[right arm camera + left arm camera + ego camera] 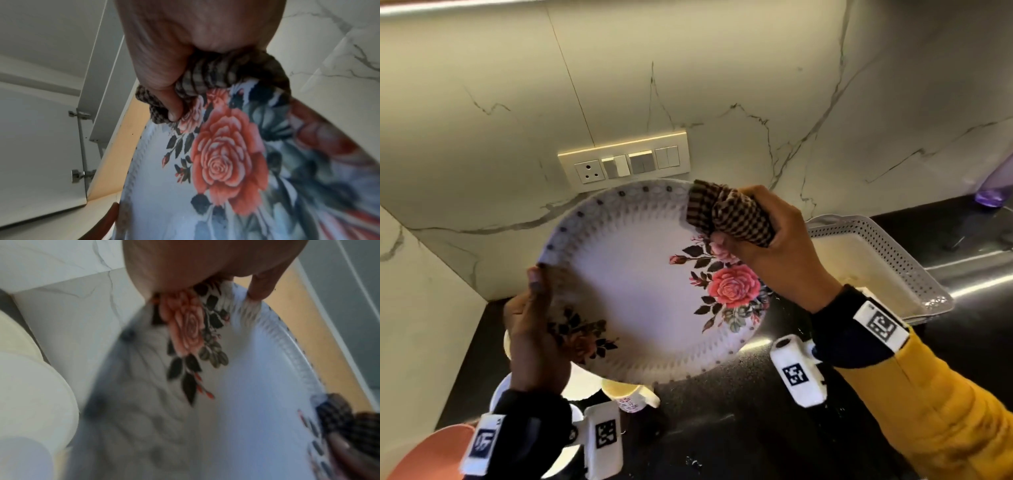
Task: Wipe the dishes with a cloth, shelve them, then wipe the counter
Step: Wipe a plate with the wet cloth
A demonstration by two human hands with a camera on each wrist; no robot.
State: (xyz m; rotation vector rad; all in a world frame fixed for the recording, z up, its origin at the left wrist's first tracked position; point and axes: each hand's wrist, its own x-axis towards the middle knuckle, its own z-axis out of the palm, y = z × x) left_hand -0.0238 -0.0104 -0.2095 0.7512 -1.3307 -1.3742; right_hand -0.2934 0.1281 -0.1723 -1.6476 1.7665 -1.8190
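A large white plate [633,284] with red roses and a dotted rim is held tilted above the black counter. My left hand [534,329] grips its left rim, thumb on the face. My right hand [767,236] holds a bunched brown checked cloth [726,212] against the plate's upper right rim. In the left wrist view the plate [236,386] fills the frame, with the cloth [337,412] at its far edge. The right wrist view shows my right hand [174,78] pinching the cloth [205,78] onto the plate [164,194] above the rose.
A white perforated basket [887,253] stands on the counter [722,438] to the right. Under the plate sit a white mug [630,397], pale dishes and an orange plate [431,452]. A purple bottle [993,192] is far right. A switch panel [625,161] is on the marble wall.
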